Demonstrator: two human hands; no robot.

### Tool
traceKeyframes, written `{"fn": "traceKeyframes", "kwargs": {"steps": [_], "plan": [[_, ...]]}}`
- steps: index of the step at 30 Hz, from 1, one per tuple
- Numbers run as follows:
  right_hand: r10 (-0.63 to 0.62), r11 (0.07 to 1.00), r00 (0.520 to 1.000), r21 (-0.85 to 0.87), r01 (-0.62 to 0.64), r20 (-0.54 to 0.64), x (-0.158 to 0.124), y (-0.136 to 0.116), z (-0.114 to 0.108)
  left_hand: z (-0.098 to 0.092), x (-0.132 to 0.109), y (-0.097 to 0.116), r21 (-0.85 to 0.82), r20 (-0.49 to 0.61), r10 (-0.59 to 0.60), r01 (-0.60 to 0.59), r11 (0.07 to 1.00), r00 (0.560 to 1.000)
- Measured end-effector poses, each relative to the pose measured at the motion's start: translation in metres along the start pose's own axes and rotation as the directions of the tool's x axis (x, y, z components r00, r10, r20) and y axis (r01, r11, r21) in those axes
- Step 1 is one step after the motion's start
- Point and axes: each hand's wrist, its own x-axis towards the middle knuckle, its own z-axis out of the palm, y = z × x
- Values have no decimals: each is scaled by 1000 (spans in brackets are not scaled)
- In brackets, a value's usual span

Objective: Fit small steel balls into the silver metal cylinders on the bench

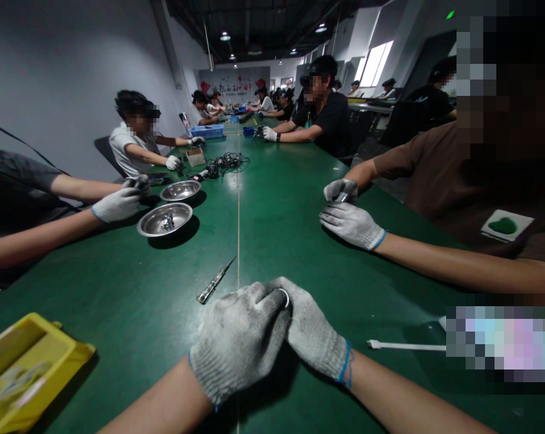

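Observation:
My left hand and my right hand, both in grey-white knitted gloves with blue cuffs, are pressed together above the green table. Their fingers are closed around a small piece with a shiny, pale curved edge. Most of that piece is hidden by the gloves, so its kind cannot be told. Just beyond my left hand lies a screwdriver with a clear handle, its tip pointing away and to the right.
A yellow bin with flat pale parts stands at the near left. Two metal bowls sit beside a co-worker's gloved hands. Another co-worker's gloved hands hold a part at right. A white cable and tangled black cables lie on the table.

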Motion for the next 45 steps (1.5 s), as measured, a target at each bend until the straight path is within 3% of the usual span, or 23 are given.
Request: {"fn": "traceKeyframes", "kwargs": {"steps": [6, 13, 19, 26, 32, 39, 45], "plan": [[-15, 1000, 1000, -24, 15, 3, 1, 1, 0, -1, 0, 1, -27, 6, -4, 4, 1000, 1000], [-4, 1000, 1000, -9, 4, -5, -1, 3, 2, 1, -2, 0, -201, 61, -136, 146, 969, 989], [-25, 1000, 999, 2, 25, 36, 0, -2, -1, -2, 1, 0, -308, 86, -130, 151, 939, 988], [-13, 1000, 1000, -21, 14, 23, -1, 1, 1, -6, 3, -7, -198, 129, -56, 81, 977, 990], [8, 1000, 996, 8, -9, 88, 2, -5, -6, -10, 5, -9, 41, 110, 174, -179, 983, 979], [37, 999, 999, 33, -38, 36, 1, 0, -2, -5, 4, -1, 214, 27, 129, -132, 968, 991], [32, 998, 998, 52, -35, 61, 0, 1, -2, 0, -1, -9, 141, -26, 172, -167, 976, 985]]}}
